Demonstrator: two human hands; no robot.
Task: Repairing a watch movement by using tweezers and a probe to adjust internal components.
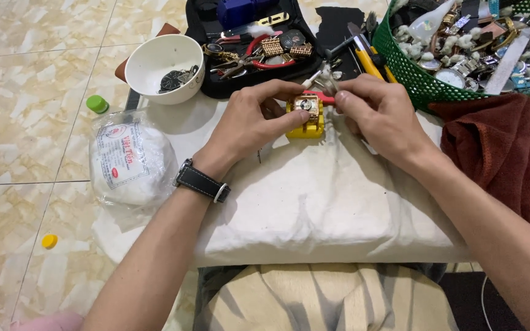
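Note:
A small gold watch case (305, 105) sits clamped in a yellow holder block (309, 127) on a white cloth pad (314, 196). My left hand (253, 119) grips the left side of the yellow holder, with a black-strapped wristwatch (200, 181) on its wrist. My right hand (378, 113) pinches a red-handled tool (319, 95) whose tip reaches over the watch case. A bit of white cotton (325, 76) shows just above the fingers.
A white bowl (154, 58) with a dark watch part stands at the back left. A black tool case (253, 43), a green basket (424, 86) of watches, a brown cloth (504, 147), a plastic bag of cotton (127, 159), and green (97, 103) and yellow (49, 241) caps lie around.

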